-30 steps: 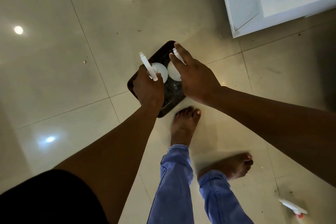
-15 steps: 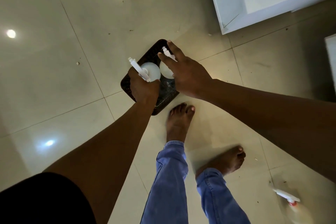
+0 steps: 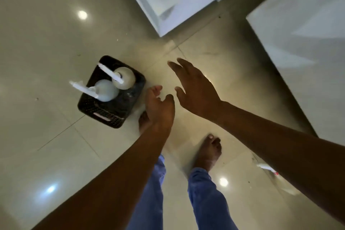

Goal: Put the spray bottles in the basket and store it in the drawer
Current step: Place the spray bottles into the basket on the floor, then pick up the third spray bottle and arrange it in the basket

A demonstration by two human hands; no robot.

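Note:
A black woven basket (image 3: 104,115) sits on the tiled floor at centre left. Two white spray bottles stand upright inside it, one nearer (image 3: 105,90) and one further back (image 3: 124,77), nozzles pointing left. My left hand (image 3: 160,108) hovers just right of the basket, fingers loosely apart, holding nothing. Further right and higher is my right hand (image 3: 194,86), its fingers spread and empty. A third spray bottle (image 3: 268,169) with a red collar lies blurred on the floor at the lower right, partly hidden by my right forearm.
A white cabinet (image 3: 168,0) stands at the top, and a second white unit (image 3: 308,30) fills the right side. My bare feet (image 3: 209,151) in blue jeans stand on the glossy floor right of the basket.
Both hands have let go of the two bottles in the basket and moved right, away from it. The view has swung right, so the basket now lies to the left.

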